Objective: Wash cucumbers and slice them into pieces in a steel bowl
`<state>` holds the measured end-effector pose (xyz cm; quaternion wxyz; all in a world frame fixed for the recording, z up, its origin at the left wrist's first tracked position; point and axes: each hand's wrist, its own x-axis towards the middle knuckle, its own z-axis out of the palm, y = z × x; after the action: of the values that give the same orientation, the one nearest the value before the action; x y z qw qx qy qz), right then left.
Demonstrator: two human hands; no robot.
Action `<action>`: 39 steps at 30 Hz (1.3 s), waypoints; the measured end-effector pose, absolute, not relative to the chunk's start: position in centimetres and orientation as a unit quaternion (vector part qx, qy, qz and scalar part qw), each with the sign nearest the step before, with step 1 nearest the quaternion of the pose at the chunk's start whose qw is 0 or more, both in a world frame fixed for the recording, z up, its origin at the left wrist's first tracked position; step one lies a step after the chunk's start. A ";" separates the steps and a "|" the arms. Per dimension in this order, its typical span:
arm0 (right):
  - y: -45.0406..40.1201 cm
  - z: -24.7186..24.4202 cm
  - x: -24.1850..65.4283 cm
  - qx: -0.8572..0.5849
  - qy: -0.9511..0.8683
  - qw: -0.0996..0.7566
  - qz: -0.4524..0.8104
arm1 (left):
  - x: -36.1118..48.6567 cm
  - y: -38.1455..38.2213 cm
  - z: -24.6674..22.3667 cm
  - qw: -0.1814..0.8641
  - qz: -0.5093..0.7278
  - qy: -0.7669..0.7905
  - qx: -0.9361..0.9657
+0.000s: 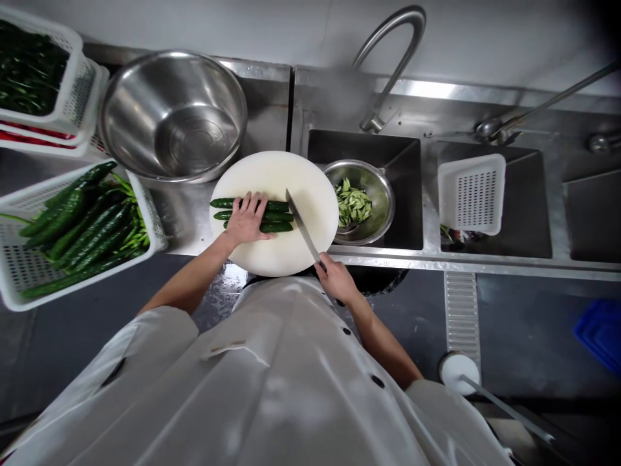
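Note:
Three dark green cucumbers (277, 227) lie side by side across a round white cutting board (272, 259). My left hand (245, 223) rests on top of them, its fingers stretched out and apart. In my right hand (336, 278) is the handle of a kitchen knife (303, 228), gripped by closed fingers. The blade slants over the board, just to the right of the cucumbers' ends, its tip pointing away from me. Right of the board, a steel bowl (383, 217) in the sink holds cut green pieces (353, 204).
A large steel basin (169, 116) stands behind the board on the left. Nearer, a white basket (154, 223) holds cucumbers and green peppers; stacked baskets (72, 90) stand beyond. A curved faucet (417, 26) rises behind the sink. Another white basket (473, 194) sits in the right basin.

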<state>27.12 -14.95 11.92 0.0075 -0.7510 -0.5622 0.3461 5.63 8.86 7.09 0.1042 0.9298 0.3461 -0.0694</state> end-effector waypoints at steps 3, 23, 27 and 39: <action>-14.9 12.0 28.3 -0.726 -0.592 0.029 0.350 | 4.6 9.3 6.7 0.105 -0.047 0.340 0.933; -13.8 13.0 29.6 -0.718 -0.613 -0.007 0.329 | 3.3 9.4 6.1 0.115 -0.006 0.339 0.934; -14.0 12.7 31.5 -0.725 -0.610 0.012 0.318 | 6.7 8.8 5.7 0.129 0.009 0.304 0.944; -13.8 17.8 29.1 -0.749 -0.581 -0.147 0.282 | 7.4 8.4 5.5 0.129 0.038 0.342 0.930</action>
<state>29.06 -13.84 17.80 -0.1474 -0.7491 -0.5811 0.2818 7.38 8.40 5.52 0.1292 0.9301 0.3417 0.0376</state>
